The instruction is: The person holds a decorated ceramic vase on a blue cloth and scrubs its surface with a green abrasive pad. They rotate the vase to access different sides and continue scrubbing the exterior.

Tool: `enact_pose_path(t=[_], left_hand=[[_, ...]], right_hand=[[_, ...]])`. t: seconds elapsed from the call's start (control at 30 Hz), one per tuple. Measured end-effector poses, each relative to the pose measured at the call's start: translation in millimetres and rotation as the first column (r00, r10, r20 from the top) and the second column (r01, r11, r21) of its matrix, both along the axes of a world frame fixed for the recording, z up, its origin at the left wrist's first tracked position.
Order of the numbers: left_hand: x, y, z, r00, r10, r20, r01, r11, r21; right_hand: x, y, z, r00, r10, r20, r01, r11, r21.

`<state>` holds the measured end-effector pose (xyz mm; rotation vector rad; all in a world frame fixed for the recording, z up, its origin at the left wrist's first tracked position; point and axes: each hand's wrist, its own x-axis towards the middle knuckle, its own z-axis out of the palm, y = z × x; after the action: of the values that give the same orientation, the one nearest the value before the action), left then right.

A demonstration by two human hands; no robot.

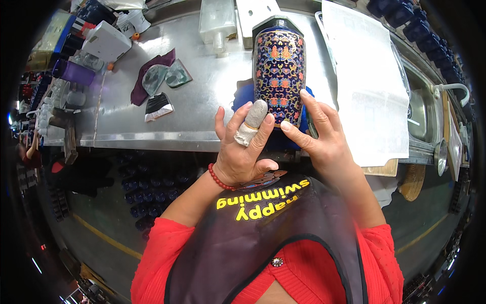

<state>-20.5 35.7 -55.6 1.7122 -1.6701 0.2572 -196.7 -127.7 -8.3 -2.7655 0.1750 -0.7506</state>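
Note:
A dark blue faceted vase (pixel 280 71) with a colourful floral pattern lies on its side, its neck pointing away from me. Under it is a blue pad (pixel 244 97). My left hand (pixel 238 152) has its fingers spread at the vase's near left edge. One of its fingers wears a grey finger cover (pixel 256 112) with white cloth wrapped below it; this fingertip overlaps the vase's face. My right hand (pixel 326 142) grips the near right part of the vase, thumb on the near end and index finger along the side.
The vase lies on a metal worktable (pixel 202 116). White paper sheets (pixel 372 91) cover its right side, beside a sink (pixel 419 111). A purple cloth (pixel 147 76) and small scraper-like pieces (pixel 159 106) lie left. A clear container (pixel 217 23) stands behind; a purple cup (pixel 76 72) is far left.

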Motion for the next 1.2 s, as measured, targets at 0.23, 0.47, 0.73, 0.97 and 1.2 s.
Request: enact_pose_path(t=[0.23, 0.47, 0.73, 0.97, 1.2], left_hand=[[4.2, 2.7, 1.6, 1.000, -0.004, 0.029, 0.004, 1.000, 0.013], [8.8, 5.6, 2.2, 0.999, -0.028, 0.022, 0.028, 0.999, -0.019], [15.7, 6.0, 7.0, 0.998, -0.060, -0.011, 0.060, 0.997, -0.044], [18.6, -0.5, 9.3, 0.998, -0.055, 0.008, 0.055, 0.998, -0.036], [22.6, 1.9, 10.7, 0.994, -0.107, -0.033, 0.105, 0.993, -0.062]], right_hand=[[0.2, 1.6, -0.7, 1.000, -0.012, 0.018, 0.011, 1.000, 0.016], [-0.3, 1.7, -0.9, 1.000, -0.012, 0.020, 0.012, 1.000, 0.015], [-0.8, 2.4, -1.6, 1.000, -0.012, 0.019, 0.011, 0.999, 0.033], [-0.4, 3.6, -1.6, 1.000, -0.018, 0.016, 0.017, 0.999, 0.051], [-1.5, 6.0, 2.6, 1.000, -0.015, 0.017, 0.015, 1.000, 0.022]])
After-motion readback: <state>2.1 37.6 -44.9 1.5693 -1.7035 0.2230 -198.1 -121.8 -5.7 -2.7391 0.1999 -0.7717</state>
